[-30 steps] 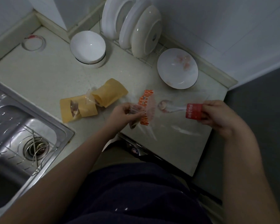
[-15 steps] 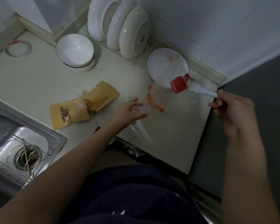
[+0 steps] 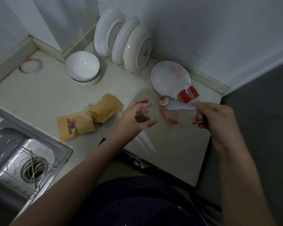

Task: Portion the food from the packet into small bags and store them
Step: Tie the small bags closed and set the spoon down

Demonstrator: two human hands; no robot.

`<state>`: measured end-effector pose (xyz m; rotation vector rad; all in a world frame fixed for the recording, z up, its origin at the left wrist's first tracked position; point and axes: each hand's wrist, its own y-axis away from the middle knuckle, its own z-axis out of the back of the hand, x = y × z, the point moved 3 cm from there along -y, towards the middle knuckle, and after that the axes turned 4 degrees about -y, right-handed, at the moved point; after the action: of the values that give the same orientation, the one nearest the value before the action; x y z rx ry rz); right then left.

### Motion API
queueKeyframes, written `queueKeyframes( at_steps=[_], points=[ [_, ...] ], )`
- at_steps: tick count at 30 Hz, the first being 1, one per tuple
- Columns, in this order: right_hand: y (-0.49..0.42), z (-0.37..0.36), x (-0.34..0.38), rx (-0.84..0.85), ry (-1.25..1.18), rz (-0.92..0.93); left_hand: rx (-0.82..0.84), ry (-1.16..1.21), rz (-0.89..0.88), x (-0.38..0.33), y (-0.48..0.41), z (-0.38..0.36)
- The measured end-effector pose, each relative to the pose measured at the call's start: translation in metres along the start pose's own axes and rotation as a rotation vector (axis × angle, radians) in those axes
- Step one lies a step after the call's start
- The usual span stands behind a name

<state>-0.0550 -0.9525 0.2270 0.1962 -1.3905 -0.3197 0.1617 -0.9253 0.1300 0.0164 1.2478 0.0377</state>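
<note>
My left hand [image 3: 134, 119] holds a small clear bag [image 3: 144, 115] open above the counter, with dark bits of food inside. My right hand [image 3: 214, 123] pinches the pale tail of a clear food packet [image 3: 180, 107]. The packet's red label end [image 3: 187, 95] lies over the edge of a flat white plate [image 3: 168, 75]. A pale round piece of food [image 3: 163, 101] sits between the packet and the small bag. An orange-red printed strip [image 3: 168, 117] lies on the counter between my hands.
Two tan pouches [image 3: 103, 110] [image 3: 73, 128] lie left of my left hand, with a crumpled clear bag between them. A white bowl [image 3: 82, 66], upright plates in a rack [image 3: 122, 38] and a tape ring [image 3: 30, 66] stand at the back. The steel sink [image 3: 23, 144] is at the left.
My right hand swung the packet from beside the small bag out over the plate, then drew it back towards the bag. The orange strip now lies on the counter.
</note>
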Motion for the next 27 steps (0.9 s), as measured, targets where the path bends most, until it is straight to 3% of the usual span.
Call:
queueKeyframes(
  at_steps=[3, 8, 11, 15, 20, 22, 24, 27],
  points=[
    [0.012, -0.019, 0.004, 0.048, 0.183, 0.151, -0.033, -0.045, -0.042, -0.01, 0.006, 0.009],
    [0.039, -0.044, 0.019, 0.121, 0.684, 0.733, -0.081, -0.006, -0.031, -0.012, 0.013, 0.019],
    [0.041, -0.052, 0.015, 0.011, 0.698, 0.782, -0.107, 0.033, -0.004, -0.01, 0.019, 0.024],
    [0.022, -0.048, 0.0, -0.079, 0.163, 0.423, -0.182, 0.094, 0.095, -0.002, 0.029, 0.036],
    [-0.012, -0.067, -0.089, -0.154, -0.254, -0.308, -0.318, 0.149, 0.229, 0.015, 0.046, 0.053],
    [-0.017, -0.081, -0.124, -0.224, -0.487, -0.521, -0.34, 0.155, 0.255, 0.021, 0.052, 0.059],
    [-0.02, -0.09, -0.148, -0.285, -0.585, -0.609, -0.352, 0.143, 0.261, 0.026, 0.057, 0.064],
    [-0.031, -0.098, -0.168, -0.32, -0.504, -0.613, -0.371, 0.133, 0.27, 0.029, 0.067, 0.069]
  ],
)
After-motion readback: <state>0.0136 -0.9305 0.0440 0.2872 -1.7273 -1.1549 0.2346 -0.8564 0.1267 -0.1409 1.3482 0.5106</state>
